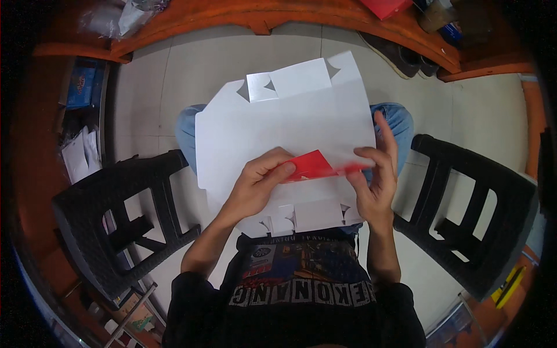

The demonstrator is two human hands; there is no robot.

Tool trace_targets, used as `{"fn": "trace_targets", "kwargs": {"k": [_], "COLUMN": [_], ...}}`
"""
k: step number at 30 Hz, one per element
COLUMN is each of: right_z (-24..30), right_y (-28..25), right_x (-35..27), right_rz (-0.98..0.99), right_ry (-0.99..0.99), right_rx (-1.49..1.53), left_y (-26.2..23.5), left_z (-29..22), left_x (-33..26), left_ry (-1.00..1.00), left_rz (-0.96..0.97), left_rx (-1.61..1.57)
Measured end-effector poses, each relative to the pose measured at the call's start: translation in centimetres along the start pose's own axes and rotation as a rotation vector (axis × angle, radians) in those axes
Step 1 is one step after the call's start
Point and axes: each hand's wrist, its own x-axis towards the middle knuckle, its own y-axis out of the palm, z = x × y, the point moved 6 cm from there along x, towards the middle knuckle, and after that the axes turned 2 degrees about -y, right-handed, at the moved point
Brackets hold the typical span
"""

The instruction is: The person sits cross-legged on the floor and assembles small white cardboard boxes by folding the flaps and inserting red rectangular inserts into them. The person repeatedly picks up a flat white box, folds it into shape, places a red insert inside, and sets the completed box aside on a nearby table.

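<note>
A large white die-cut card sheet (pixel 272 127) lies across my lap, with flaps and notches along its far and near edges. Over its lower middle I hold a folded red card piece (pixel 312 165). My left hand (pixel 264 180) pinches its left end between thumb and fingers. The piece's right end is smeared by motion and sits between the thumb and index finger of my right hand (pixel 374 177). The other fingers of that hand are spread near the sheet's right edge. Whether the red piece touches the sheet is hard to see.
Black plastic stools stand on the left (pixel 125 214) and right (pixel 464 214). An orange wooden bench edge (pixel 203 32) curves across the far side, with plastic bags (pixel 130 17) on it. Dark shoes (pixel 400 58) rest on the tiled floor. A yellow tool (pixel 510 287) lies at lower right.
</note>
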Motion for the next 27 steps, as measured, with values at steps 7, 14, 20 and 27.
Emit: {"fn": "trace_targets", "kwargs": {"k": [7, 14, 20, 27], "right_z": [0.6, 0.8, 1.8, 1.6], "right_y": [1.9, 1.7, 1.7, 2.6], "right_x": [1.4, 1.3, 2.3, 2.2], "right_rz": [0.079, 0.168, 0.309, 0.297], "right_ry": [-0.021, -0.151, -0.101, -0.128], "right_rx": [-0.068, -0.074, -0.059, -0.128], "left_y": [0.8, 0.8, 0.7, 0.3], "left_z": [-1.5, -1.4, -1.0, -2.0], "left_x": [0.5, 1.0, 1.1, 1.5], "left_ry": [0.088, 0.073, -0.052, 0.057], "left_rz": [-0.049, 0.075, 0.134, 0.190], "left_rx": [0.165, 0.177, 0.064, 0.137]}}
